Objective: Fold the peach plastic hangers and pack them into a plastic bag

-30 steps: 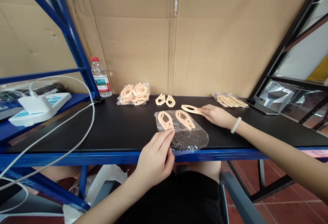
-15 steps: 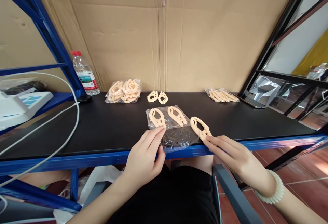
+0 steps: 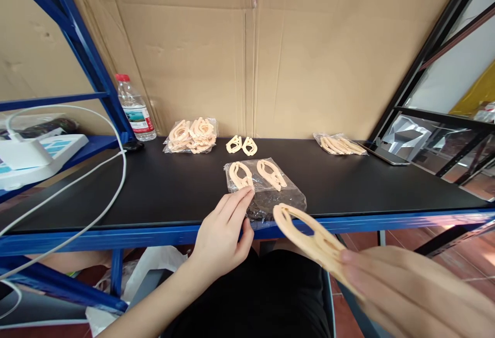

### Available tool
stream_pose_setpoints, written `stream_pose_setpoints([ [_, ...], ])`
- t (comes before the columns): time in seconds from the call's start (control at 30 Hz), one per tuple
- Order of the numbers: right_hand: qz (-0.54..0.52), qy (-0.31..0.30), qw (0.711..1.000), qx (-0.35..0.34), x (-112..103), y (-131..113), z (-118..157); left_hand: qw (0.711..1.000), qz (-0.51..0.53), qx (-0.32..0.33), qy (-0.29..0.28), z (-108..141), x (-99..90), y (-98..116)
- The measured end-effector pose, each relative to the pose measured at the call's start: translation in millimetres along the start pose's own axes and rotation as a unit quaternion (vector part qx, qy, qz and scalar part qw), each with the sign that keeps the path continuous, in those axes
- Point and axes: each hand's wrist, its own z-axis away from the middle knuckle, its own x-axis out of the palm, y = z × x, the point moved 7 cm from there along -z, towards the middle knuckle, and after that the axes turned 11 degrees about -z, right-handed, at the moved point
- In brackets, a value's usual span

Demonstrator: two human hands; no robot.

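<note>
My right hand (image 3: 410,286), blurred at the lower right, grips a folded beige plastic hanger (image 3: 309,235) by one end, raised in front of the table edge. On the black tabletop lies a clear plastic bag (image 3: 276,204) with two similar folded hangers, a left one (image 3: 240,174) and a right one (image 3: 271,174); I cannot tell whether they are inside it or on top. My left hand (image 3: 222,232) rests its outstretched fingertips on the lower end of the left hanger, thumb apart near the bag's edge.
Behind are two small beige pieces (image 3: 242,145), a bag of several hangers (image 3: 191,135) and another bagged stack (image 3: 340,144). A water bottle (image 3: 136,108) stands back left, a phone (image 3: 386,153) lies back right, and a white cable (image 3: 116,193) loops over the left side.
My right hand has lifted its hanger off the table beside the bag and brought it nearer, down and to the right. My left hand stays at the left hanger.
</note>
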Motion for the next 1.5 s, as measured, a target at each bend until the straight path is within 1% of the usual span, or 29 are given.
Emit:
stream_pose_setpoints([
  [0.07, -0.003, -0.041, 0.998, -0.037, 21, -3, -9, 1.0, -0.003, 0.002, 0.001, 0, -0.2, 0],
  [0.1, -0.011, -0.058, 0.996, -0.059, 33, -1, -15, 1.0, -0.005, 0.001, 0.0, 0, -0.2, 0],
  [0.13, -0.014, -0.065, 0.996, -0.065, 44, 4, -21, 1.0, -0.006, 0.001, -0.001, 0, 0.1, 0],
  [0.2, -0.008, -0.051, 0.995, -0.082, 62, 14, -33, 1.0, -0.007, -0.001, -0.005, 0, 0.6, 0],
  [0.27, 0.004, -0.041, 0.996, -0.083, 77, 23, -42, 1.0, -0.006, -0.001, -0.004, 0, 0.7, 0],
  [0.4, 0.042, -0.057, 0.997, -0.033, 98, 35, -52, 1.0, -0.008, 0.0, 0.001, 0, 0.4, 1],
  [0.5, 0.102, -0.051, 0.993, 0.014, 105, 42, -57, 1.0, -0.01, 0.004, 0.002, 0, 0.4, 1],
  [0.63, 0.191, -0.061, 0.977, 0.067, 114, 56, -65, 1.0, -0.009, 0.004, 0.001, 1, 1.0, 0],
  [0.73, 0.245, -0.073, 0.963, 0.087, 118, 63, -71, 1.0, -0.007, 0.006, -0.002, 0, 1.8, 1],
  [0.83, 0.275, -0.084, 0.953, 0.092, 119, 64, -76, 1.0, -0.006, 0.01, -0.003, 0, 2.1, 1],
  [0.9, 0.287, -0.081, 0.95, 0.095, 119, 64, -78, 1.0, -0.006, 0.012, -0.004, 0, 2.1, 1],
  [1.0, 0.299, -0.072, 0.944, 0.119, 118, 67, -81, 1.0, -0.006, 0.014, -0.004, 0, 2.1, 1],
  [1.1, 0.298, -0.078, 0.941, 0.142, 119, 74, -83, 1.0, -0.007, 0.019, -0.004, 0, 2.3, 2],
  [1.23, 0.285, -0.089, 0.942, 0.155, 123, 80, -85, 1.0, -0.009, 0.02, -0.006, 1, 2.9, 1],
  [1.33, 0.224, -0.086, 0.96, 0.143, 116, 75, -83, 1.0, -0.009, 0.013, -0.011, 0, 3.0, 0],
  [1.43, 0.07, -0.054, 0.989, 0.117, 93, 65, -87, 1.0, -0.007, 0.011, -0.019, 0, 3.1, 0],
  [1.5, -0.034, -0.036, 0.994, 0.098, 75, 67, -98, 1.0, -0.003, 0.014, -0.025, 0, 2.7, 0],
])
